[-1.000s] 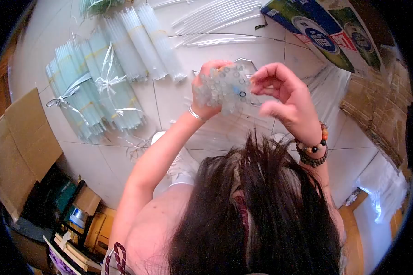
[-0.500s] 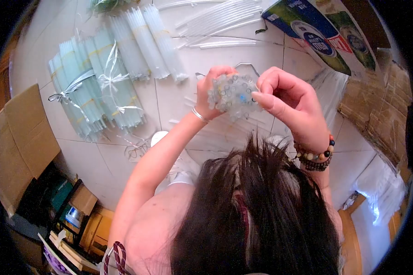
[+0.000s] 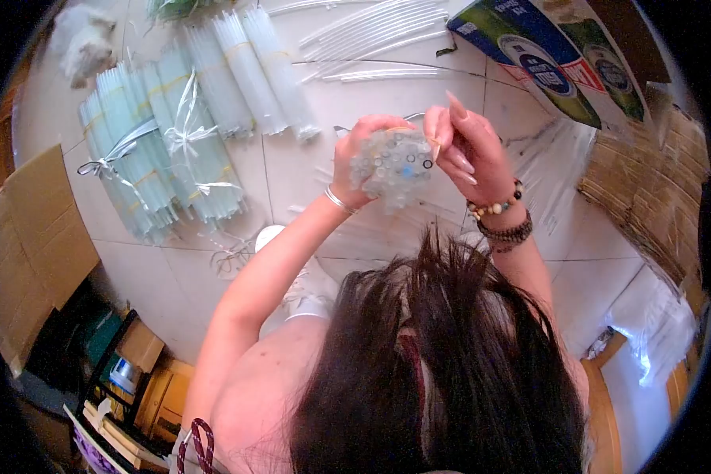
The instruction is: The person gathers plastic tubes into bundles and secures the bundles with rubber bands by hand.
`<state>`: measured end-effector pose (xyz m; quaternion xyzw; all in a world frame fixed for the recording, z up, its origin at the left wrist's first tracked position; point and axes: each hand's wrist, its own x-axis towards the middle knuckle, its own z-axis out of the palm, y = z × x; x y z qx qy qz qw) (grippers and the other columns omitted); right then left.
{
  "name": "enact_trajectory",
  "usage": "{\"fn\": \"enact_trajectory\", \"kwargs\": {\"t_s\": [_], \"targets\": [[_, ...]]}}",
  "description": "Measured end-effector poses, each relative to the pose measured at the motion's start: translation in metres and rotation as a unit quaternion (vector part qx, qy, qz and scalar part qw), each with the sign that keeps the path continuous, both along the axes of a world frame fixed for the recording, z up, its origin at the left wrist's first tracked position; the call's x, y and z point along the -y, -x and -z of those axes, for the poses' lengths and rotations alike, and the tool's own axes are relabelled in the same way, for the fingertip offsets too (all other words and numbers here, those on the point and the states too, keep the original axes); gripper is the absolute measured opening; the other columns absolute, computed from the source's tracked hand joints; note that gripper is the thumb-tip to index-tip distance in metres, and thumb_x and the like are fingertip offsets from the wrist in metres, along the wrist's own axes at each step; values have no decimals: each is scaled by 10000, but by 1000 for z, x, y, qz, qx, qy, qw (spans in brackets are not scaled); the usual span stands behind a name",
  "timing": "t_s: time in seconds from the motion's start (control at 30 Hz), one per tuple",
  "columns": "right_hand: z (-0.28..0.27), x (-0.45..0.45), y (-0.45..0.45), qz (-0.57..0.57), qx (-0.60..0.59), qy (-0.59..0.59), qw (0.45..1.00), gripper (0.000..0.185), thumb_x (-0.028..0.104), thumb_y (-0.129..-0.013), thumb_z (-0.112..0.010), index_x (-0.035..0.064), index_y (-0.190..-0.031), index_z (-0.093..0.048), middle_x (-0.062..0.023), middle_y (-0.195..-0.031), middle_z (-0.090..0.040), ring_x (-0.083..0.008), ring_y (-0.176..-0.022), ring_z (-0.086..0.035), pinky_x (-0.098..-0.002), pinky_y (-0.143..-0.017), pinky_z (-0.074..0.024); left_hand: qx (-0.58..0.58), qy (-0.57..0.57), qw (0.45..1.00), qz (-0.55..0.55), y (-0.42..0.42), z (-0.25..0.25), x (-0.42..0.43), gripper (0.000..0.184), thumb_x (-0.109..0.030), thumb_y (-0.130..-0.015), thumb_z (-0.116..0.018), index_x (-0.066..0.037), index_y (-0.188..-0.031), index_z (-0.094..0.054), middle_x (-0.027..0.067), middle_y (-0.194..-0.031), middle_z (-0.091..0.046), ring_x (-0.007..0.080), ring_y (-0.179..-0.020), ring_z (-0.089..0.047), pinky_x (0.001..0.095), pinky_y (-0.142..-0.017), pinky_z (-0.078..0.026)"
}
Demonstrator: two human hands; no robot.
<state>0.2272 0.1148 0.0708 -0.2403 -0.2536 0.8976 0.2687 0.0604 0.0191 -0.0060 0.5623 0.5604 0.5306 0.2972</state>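
Left hand (image 3: 351, 162) grips tube bundle (image 3: 391, 170); right hand (image 3: 474, 154) beside

Tube cluster (image 3: 383, 180): milky-clear, partly blue. Bundles (image 3: 166, 110): pale green. Carton (image 3: 533, 63): blue, green, red. Cardboard (image 3: 644, 189): brown.

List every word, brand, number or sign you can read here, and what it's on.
None reads clearly.
Carton: lettering on its oval badge and red band, too blurred to read.
Blue-and-white item at lower left: any marking too small to tell.
Tube bundle in the left hand: no lettering seen.
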Motion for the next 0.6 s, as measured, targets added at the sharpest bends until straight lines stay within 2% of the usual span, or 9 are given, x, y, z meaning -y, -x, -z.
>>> {"fn": "enact_trajectory", "kwargs": {"t_s": [0.1,0.13,0.23,0.27,0.37,0.4,0.5,0.53,0.6], "targets": [[18,-2,0,6,-63,51,997,415,315,-1065,-484,-10,-863,-646,-65,-879,-643,-31,-492,-446,-185,-376,-297,-129,45,989,51,2,33,-1,477,-169,-766,-840,-103,-1160,-579,50,-1078,-694,195,-945,-700,327,-817,-563],[15,-4,0,13,-54,20,998,363,287,-1067,-494,-12,-945,-658,-63,-882,-657,-37,-532,-503,-189,-425,-378,-165,46,984,54,2,34,-3,471,-163,-765,-836,-104,-1160,-587,53,-1083,-687,197,-961,-692,330,-826,-559],[-1,-2,0,92,244,-168,951,322,281,-1076,-489,-4,-1071,-639,-61,-940,-623,-39,-563,-526,-184,-478,-435,-218,10,976,18,-2,17,-7,470,-144,-757,-829,-109,-1164,-597,64,-1104,-674,207,-1014,-668,332,-855,-546],[-4,-2,-10,117,250,-202,939,208,201,-1027,-590,15,-1107,-637,-34,-968,-650,-70,-684,-592,-205,-589,-490,-220,9,975,20,-1,8,-9,476,-139,-753,-829,-109,-1168,-597,67,-1114,-674,210,-1028,-661,331,-864,-543],[10,7,-44,89,427,-452,778,205,175,-933,-707,48,-1079,-640,-50,-914,-673,-107,-707,-613,-247,-641,-517,-158,-31,986,31,2,-4,-16,492,-135,-749,-831,-101,-1179,-597,77,-1133,-673,225,-1035,-662,328,-866,-544],[5,10,-55,-35,484,-487,726,315,122,-826,-761,60,-1105,-626,-53,-998,-667,-201,-844,-639,-311,-746,-535,-142,-41,988,33,2,-5,-17,496,-135,-747,-834,-98,-1181,-597,79,-1137,-673,226,-1029,-667,327,-862,-546],[33,33,-70,-160,453,-644,595,344,67,-769,-737,68,-1093,-622,-57,-1086,-638,-274,-1019,-605,-364,-850,-522,-125,-41,991,39,1,-1,-15,507,-142,-742,-842,-93,-1182,-596,75,-1144,-674,217,-1002,-683,325,-846,-553],[49,45,-69,-155,468,-647,582,340,41,-735,-710,69,-1062,-623,-56,-1106,-611,-296,-1138,-551,-403,-917,-496,-127,-31,991,41,1,2,-14,511,-149,-740,-845,-92,-1182,-596,70,-1145,-674,212,-991,-688,324,-839,-555],[72,55,-65,-145,476,-696,517,312,47,-733,-706,63,-1031,-615,-59,-1071,-606,-293,-1099,-564,-393,-908,-501,-143,3,989,40,1,17,-6,518,-176,-737,-852,-93,-1181,-596,53,-1140,-671,197,-967,-696,324,-823,-557]]}}
